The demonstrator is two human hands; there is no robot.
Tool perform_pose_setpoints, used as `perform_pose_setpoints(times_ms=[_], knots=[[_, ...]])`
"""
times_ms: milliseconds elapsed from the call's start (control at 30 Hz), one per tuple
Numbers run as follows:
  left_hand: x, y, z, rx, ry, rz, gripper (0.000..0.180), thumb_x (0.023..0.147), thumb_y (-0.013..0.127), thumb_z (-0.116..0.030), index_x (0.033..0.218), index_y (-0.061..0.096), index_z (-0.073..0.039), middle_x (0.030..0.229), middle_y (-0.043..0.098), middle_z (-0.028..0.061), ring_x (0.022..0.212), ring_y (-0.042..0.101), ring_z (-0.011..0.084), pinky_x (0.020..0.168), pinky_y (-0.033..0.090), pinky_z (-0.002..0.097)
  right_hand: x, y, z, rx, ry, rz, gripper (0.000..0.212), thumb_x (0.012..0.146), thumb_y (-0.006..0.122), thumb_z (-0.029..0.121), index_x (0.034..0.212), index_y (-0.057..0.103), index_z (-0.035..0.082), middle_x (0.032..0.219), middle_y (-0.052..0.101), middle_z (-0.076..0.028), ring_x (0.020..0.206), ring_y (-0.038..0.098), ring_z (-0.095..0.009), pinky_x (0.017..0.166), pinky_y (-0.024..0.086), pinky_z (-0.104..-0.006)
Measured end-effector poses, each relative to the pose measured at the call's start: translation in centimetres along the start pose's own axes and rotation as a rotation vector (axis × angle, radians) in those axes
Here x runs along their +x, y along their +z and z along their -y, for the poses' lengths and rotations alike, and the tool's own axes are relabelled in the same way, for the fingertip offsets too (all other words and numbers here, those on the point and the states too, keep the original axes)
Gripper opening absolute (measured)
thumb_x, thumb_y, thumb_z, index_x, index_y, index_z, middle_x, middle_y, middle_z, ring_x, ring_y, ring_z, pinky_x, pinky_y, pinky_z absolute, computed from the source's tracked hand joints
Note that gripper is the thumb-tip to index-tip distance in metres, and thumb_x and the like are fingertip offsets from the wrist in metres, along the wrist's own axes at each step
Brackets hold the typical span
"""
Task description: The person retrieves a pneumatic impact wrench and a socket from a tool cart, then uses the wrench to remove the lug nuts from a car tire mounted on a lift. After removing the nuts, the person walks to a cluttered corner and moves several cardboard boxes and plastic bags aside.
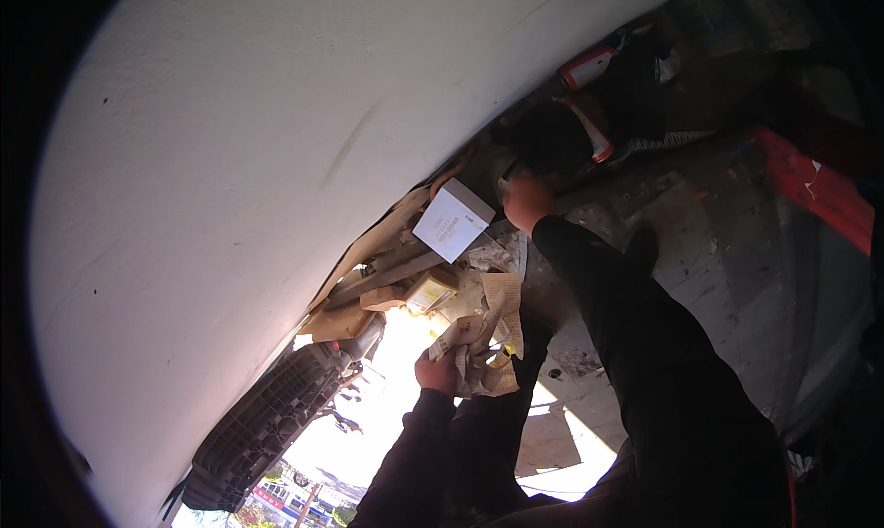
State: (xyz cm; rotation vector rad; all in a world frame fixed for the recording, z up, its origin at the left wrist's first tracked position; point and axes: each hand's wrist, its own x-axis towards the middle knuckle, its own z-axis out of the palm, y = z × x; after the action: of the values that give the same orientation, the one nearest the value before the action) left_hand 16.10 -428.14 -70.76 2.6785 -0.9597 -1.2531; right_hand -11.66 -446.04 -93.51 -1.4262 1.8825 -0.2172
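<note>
My left hand (436,373) is closed on a crumpled sheet of newspaper (502,321), which hangs open in torn folds. Farther off, my right hand (529,202) reaches out to the right of a white box (453,220) with small print on its face. Its fingers are blurred and in shadow, so I cannot make out whether they grip anything. Just beyond that hand lies a dark, bulky shape (554,139). A yellowish container with a pale label (431,290) stands between the newspaper and the white wall.
A large white wall (230,141) slants across the left. A brown block (381,298) lies beside the container, and a black plastic grille-like part (267,417) leans lower left. Red-and-white packages (587,69) lie at the far end. A red panel (815,187) is at right, above the stained floor (681,252).
</note>
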Motion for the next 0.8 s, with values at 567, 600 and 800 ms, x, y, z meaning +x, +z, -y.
perform_pose_setpoints(times_ms=[567,600,800], knots=[[1.6,2.9,-3.6,0.374,0.150,0.219,0.058,0.081,0.085,-0.024,0.130,0.058,-0.006,0.115,0.073,0.0202,0.106,0.072,0.0356,0.092,0.057,0.0430,-0.8,0.7,-0.3,0.030,-0.005,0.020,0.030,0.086,0.068,0.015,0.114,0.065,0.005,0.132,0.056,-0.022,0.118,0.058,-0.044,0.100,0.050,-0.0556],[1.7,3.1,-3.9,0.397,0.171,0.202,0.059,0.081,0.085,-0.024,0.130,0.058,-0.006,0.117,0.072,0.0202,0.108,0.072,0.0354,0.093,0.057,0.0433,-0.8,1.1,0.0,0.051,0.092,0.071,0.031,0.088,0.067,0.016,0.117,0.064,0.003,0.135,0.054,-0.022,0.122,0.056,-0.045,0.103,0.049,-0.0561],[4.4,5.2,-11.4,0.562,0.560,0.142,0.110,0.075,0.088,-0.027,0.164,0.026,-0.011,0.172,0.020,0.0272,0.135,0.058,0.0448,0.099,0.057,0.0496,0.5,1.1,0.6,-0.018,0.121,0.162,0.049,0.081,0.072,0.012,0.128,0.063,0.000,0.147,0.049,-0.025,0.132,0.054,-0.045,0.104,0.052,-0.0537]])
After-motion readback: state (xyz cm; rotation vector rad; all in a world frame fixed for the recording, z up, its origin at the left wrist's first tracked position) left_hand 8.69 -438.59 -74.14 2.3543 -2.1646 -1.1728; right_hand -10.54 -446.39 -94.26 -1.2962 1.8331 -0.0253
